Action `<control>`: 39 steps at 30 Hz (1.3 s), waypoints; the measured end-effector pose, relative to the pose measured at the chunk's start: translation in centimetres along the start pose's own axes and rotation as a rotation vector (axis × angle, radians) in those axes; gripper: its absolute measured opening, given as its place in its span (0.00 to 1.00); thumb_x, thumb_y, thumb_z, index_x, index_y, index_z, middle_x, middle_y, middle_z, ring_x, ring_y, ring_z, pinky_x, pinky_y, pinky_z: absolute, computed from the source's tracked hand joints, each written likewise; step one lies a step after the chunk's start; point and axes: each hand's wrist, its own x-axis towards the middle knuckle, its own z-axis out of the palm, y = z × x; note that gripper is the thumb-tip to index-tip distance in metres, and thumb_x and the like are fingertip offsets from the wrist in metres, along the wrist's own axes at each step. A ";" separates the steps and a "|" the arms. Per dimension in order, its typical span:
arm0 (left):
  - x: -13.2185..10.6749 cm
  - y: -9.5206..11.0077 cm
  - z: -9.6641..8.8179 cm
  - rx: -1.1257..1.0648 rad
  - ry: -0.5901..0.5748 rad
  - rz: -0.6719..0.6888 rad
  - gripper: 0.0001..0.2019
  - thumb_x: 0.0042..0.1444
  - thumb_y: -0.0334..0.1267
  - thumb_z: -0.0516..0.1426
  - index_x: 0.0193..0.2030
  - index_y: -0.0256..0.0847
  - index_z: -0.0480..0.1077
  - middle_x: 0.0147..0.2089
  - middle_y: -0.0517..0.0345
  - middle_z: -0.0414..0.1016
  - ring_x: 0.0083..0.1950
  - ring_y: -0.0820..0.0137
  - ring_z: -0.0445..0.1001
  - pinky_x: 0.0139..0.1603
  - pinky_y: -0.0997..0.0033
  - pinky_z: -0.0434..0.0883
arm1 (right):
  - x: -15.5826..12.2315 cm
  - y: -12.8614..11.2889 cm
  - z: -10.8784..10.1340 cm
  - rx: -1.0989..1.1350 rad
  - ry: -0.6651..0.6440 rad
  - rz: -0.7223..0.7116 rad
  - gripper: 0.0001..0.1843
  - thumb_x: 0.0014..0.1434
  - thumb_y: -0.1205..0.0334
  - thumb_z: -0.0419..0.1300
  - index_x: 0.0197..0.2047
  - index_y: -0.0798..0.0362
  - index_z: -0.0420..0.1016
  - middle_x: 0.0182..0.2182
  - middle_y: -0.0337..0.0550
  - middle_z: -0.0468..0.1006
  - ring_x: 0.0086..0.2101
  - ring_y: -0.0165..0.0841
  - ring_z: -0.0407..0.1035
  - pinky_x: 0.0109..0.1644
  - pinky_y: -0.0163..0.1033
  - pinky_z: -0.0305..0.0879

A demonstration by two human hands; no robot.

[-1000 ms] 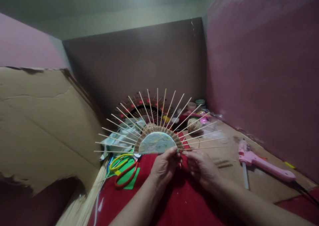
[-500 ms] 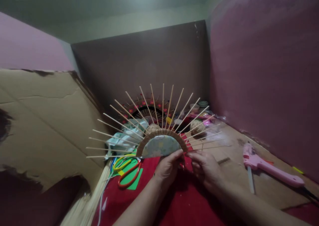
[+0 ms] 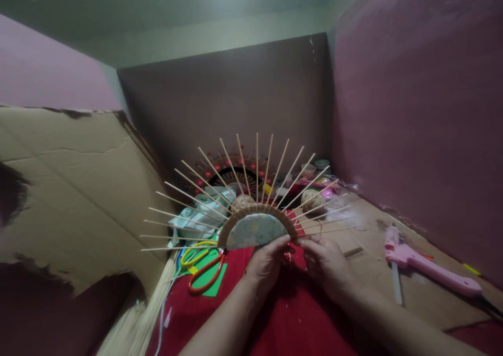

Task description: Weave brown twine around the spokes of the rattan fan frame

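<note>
Compared with a second ago, the background sits farther right in view while the left-side stick tips reach farther left, which suggests a turned head and a slightly tilted piece. The left hand (image 3: 265, 264) pinches the lower right corner of the half-round piece (image 3: 257, 231) between thumb and fingers, probably to steady it; the right hand (image 3: 324, 267) has thumb and forefinger pressed together just beside that corner, though whatever strand they may pinch is too small to tell. The piece stands in front of the person, flat edge down, above a red cloth (image 3: 291, 314), perhaps so its woven rim (image 3: 251, 209) faces the eyes. From that one rim radiate roughly twenty-two sticks (image 3: 227, 159), the rightmost too faint to count surely. Beside its left end lie two handle loops, one yellow (image 3: 182, 262) and one red (image 3: 220, 272), over a green sheet (image 3: 218, 285), seemingly kept within reach. Behind are two twine balls, one (image 3: 243, 202) partly hidden by the rim and another (image 3: 313, 201) to the right, plus one flowered fan (image 3: 217, 166). One pink glue gun (image 3: 432, 274) rests on cardboard (image 3: 365, 272) at the right, its nozzle pointing away, likely to keep it clear of the wrists.
</note>
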 end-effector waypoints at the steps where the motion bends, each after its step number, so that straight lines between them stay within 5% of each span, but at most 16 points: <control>1: 0.0 0.0 0.0 -0.012 -0.001 0.000 0.07 0.42 0.33 0.62 0.30 0.31 0.74 0.29 0.53 0.74 0.29 0.72 0.70 0.32 0.72 0.64 | 0.0 0.0 0.0 -0.006 0.003 -0.004 0.11 0.46 0.59 0.61 0.27 0.55 0.64 0.11 0.24 0.48 0.12 0.17 0.39 0.14 0.28 0.34; 13: -0.3 0.5 0.5 -0.016 0.037 -0.052 0.08 0.40 0.34 0.63 0.27 0.30 0.74 0.25 0.54 0.73 0.24 0.73 0.69 0.27 0.74 0.63 | 0.0 0.1 0.1 -0.066 0.036 -0.015 0.12 0.46 0.57 0.61 0.27 0.54 0.63 0.10 0.25 0.50 0.12 0.18 0.41 0.15 0.29 0.34; 27: -0.1 0.4 0.5 -0.118 0.004 0.020 0.06 0.39 0.31 0.64 0.26 0.32 0.74 0.28 0.55 0.75 0.30 0.72 0.70 0.39 0.71 0.66 | -0.1 -0.3 0.2 -0.073 0.046 -0.010 0.15 0.44 0.54 0.64 0.27 0.54 0.63 0.11 0.25 0.52 0.13 0.19 0.42 0.17 0.29 0.35; 39: 0.2 1.1 0.2 -0.132 0.048 0.027 0.04 0.38 0.29 0.63 0.25 0.32 0.74 0.26 0.56 0.74 0.29 0.74 0.70 0.34 0.74 0.67 | -0.3 -0.7 -0.2 -0.053 0.007 -0.102 0.13 0.45 0.55 0.63 0.28 0.55 0.66 0.11 0.26 0.52 0.14 0.20 0.42 0.17 0.30 0.37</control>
